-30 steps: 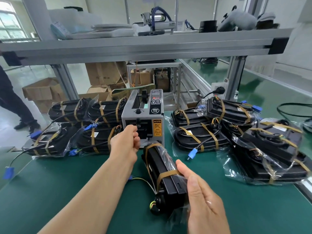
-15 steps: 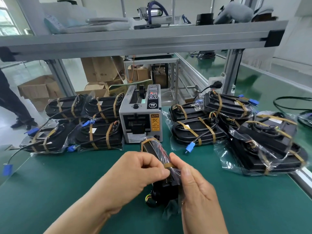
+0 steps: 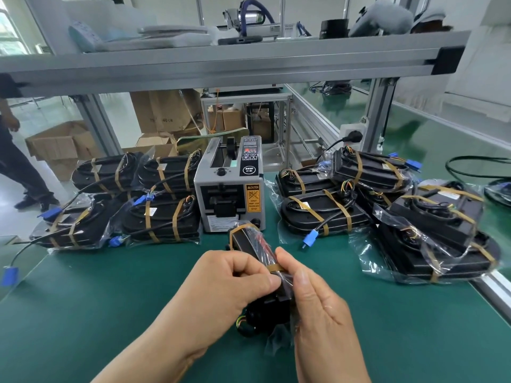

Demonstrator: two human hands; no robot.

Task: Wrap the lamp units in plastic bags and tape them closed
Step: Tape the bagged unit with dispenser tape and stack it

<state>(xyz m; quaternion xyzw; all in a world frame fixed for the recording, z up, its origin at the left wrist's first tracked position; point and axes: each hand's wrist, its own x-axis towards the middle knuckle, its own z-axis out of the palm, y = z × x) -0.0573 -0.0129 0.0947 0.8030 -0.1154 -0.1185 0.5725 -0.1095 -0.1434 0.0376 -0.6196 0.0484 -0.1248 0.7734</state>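
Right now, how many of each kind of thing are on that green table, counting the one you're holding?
Tape dispenser: 1
Left pile of bagged lamp units: 4
Right pile of bagged lamp units: 6, one mostly hidden
Lamp unit held by left hand and right hand: 1
Total: 12

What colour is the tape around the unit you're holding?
Brownish-tan, seen in the head view: a tape strip crosses the bagged lamp unit.
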